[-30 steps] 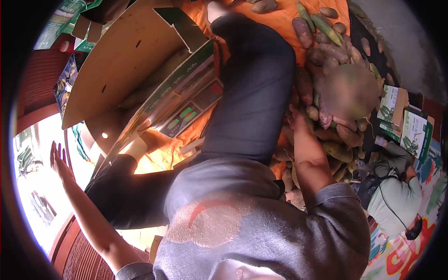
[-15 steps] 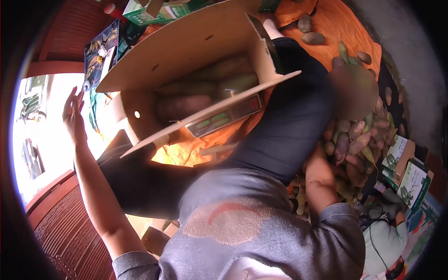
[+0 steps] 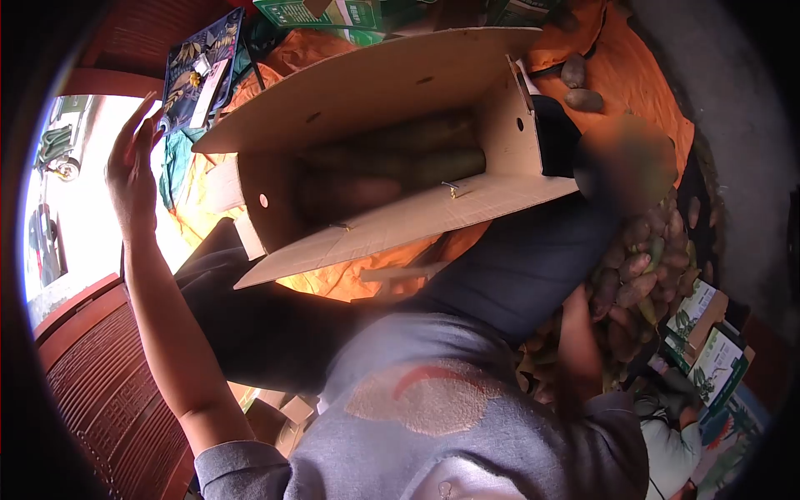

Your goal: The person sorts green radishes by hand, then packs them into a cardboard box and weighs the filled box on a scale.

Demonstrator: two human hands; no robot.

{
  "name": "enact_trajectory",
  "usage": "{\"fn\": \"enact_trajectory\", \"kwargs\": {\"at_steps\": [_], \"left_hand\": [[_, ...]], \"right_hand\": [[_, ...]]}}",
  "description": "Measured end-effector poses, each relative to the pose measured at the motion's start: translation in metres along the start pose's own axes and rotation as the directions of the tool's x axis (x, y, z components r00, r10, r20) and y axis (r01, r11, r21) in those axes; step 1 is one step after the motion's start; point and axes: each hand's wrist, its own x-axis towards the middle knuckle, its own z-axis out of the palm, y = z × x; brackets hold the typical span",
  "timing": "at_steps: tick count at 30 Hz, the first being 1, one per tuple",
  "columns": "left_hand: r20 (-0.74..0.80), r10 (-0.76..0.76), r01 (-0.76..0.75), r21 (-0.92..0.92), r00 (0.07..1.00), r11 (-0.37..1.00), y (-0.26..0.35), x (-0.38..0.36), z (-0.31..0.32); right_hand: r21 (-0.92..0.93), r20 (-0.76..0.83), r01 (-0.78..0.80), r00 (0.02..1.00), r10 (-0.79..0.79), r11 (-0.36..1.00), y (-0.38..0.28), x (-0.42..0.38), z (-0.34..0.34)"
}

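My left hand (image 3: 136, 171) is raised at the left, fingers apart and holding nothing, beside an open cardboard box (image 3: 392, 92). Inside the box, in shadow, lie several long tubers (image 3: 442, 167). The near flap (image 3: 417, 221) hangs outward over my legs. My right forearm (image 3: 579, 342) is blurred and reaches down beside my thigh, near a pile of reddish and greenish tubers (image 3: 637, 262). The right hand itself is hidden from view.
Orange sheeting (image 3: 658, 100) lies under the box and at the upper right, with loose tubers (image 3: 583, 101) on it. Green and white cartons (image 3: 717, 367) stand at the right, near another person (image 3: 667, 442). A patterned board (image 3: 200, 71) is at the upper left.
The box appears lower and further right, and its near flap now covers the scale with green displays. My left hand stays raised. My right forearm is blurred and has shifted slightly.
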Motion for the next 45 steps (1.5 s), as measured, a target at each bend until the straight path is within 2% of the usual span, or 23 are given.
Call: {"fn": "enact_trajectory", "kwargs": {"at_steps": [3,5,7,8,10,12,13,16,19,20,22,24,26,28,32,35,36,37,38,40,41,42,45], "left_hand": [[0.108,0.161,-0.16,-0.026,0.981,0.987,0.027,0.004,0.01],[0.183,0.213,-0.215,-0.012,0.96,0.977,0.043,0.002,0.02],[0.265,0.174,-0.199,0.07,0.948,0.977,0.062,-0.003,0.029],[0.344,0.204,-0.269,0.153,0.916,0.951,0.072,-0.003,0.029],[0.35,0.179,-0.249,0.166,0.919,0.954,0.085,-0.01,0.038],[0.382,0.194,-0.25,0.103,0.904,0.963,0.076,-0.011,0.043],[0.38,0.251,-0.32,0.131,0.891,0.938,0.076,-0.012,0.046],[0.368,0.32,-0.401,0.168,0.873,0.901,0.065,-0.013,0.051],[0.391,0.324,-0.394,0.113,0.862,0.912,0.061,-0.015,0.053],[0.385,0.33,-0.405,0.133,0.862,0.904,0.061,-0.014,0.053],[0.375,0.344,-0.429,0.172,0.861,0.887,0.06,-0.014,0.054],[0.356,0.342,-0.426,0.192,0.87,0.884,0.058,-0.015,0.056],[0.345,0.343,-0.427,0.206,0.874,0.881,0.056,-0.014,0.058],[0.337,0.354,-0.436,0.209,0.872,0.875,0.056,-0.014,0.059],[0.365,0.308,-0.39,0.174,0.878,0.904,0.06,-0.015,0.058],[0.351,0.32,-0.39,0.15,0.88,0.909,0.061,-0.016,0.059],[0.349,0.313,-0.386,0.161,0.883,0.908,0.061,-0.016,0.059],[0.349,0.307,-0.383,0.172,0.885,0.908,0.059,-0.016,0.059],[0.353,0.3,-0.38,0.183,0.886,0.907,0.058,-0.016,0.059],[0.373,0.323,-0.379,0.085,0.87,0.922,0.064,-0.017,0.057],[0.379,0.34,-0.392,0.069,0.861,0.917,0.066,-0.017,0.057],[0.389,0.36,-0.409,0.047,0.848,0.912,0.065,-0.017,0.057],[0.327,0.327,-0.365,0.059,0.887,0.929,0.056,-0.014,0.055]], "right_hand": [[0.064,0.084,0.11,0.99,-0.115,0.992,-0.037,-0.024,-0.023],[0.165,0.178,0.356,0.907,-0.383,0.92,-0.082,-0.078,-0.018],[0.264,0.331,0.547,0.723,-0.607,0.795,-0.141,-0.137,-0.012],[0.314,0.436,0.597,0.599,-0.671,0.738,-0.169,-0.149,-0.022],[0.374,0.545,0.645,0.429,-0.721,0.667,-0.21,-0.248,0.032],[0.323,0.584,0.704,0.377,-0.719,0.632,-0.242,-0.299,0.07],[0.236,0.686,0.799,0.267,-0.677,0.553,-0.253,-0.326,0.095],[0.067,0.889,0.984,0.016,-0.458,0.165,-0.253,-0.404,0.186],[0.016,0.989,0.984,-0.041,-0.141,-0.178,-0.206,-0.458,0.284],[0.051,0.999,0.951,-0.047,0.021,-0.304,-0.195,-0.463,0.313],[0.026,0.97,0.844,0.109,0.218,-0.536,-0.166,-0.451,0.356],[0.012,0.909,0.665,0.304,0.286,-0.746,-0.138,-0.423,0.391],[-0.005,0.815,0.567,0.479,0.325,-0.823,-0.122,-0.409,0.409],[0.06,0.781,0.477,0.525,0.339,-0.877,-0.112,-0.378,0.415],[0.129,0.794,0.31,0.537,0.285,-0.942,-0.115,-0.353,0.414],[-0.128,0.912,0.558,0.39,0.123,-0.82,-0.136,-0.42,0.387],[-0.062,0.992,0.691,0.121,0.031,-0.72,-0.146,-0.419,0.368],[0.016,0.996,0.837,-0.064,-0.069,-0.548,-0.157,-0.422,0.352],[0.03,0.962,0.89,-0.15,-0.23,-0.456,-0.168,-0.432,0.33],[0.057,0.758,0.884,-0.34,-0.557,-0.463,-0.188,-0.437,0.283],[-0.022,0.641,0.87,-0.366,-0.675,-0.493,-0.197,-0.431,0.256],[-0.053,0.514,0.905,-0.338,-0.788,-0.423,-0.208,-0.405,0.228],[-0.109,0.298,0.989,-0.066,-0.952,-0.103,-0.208,-0.32,0.14]]}}
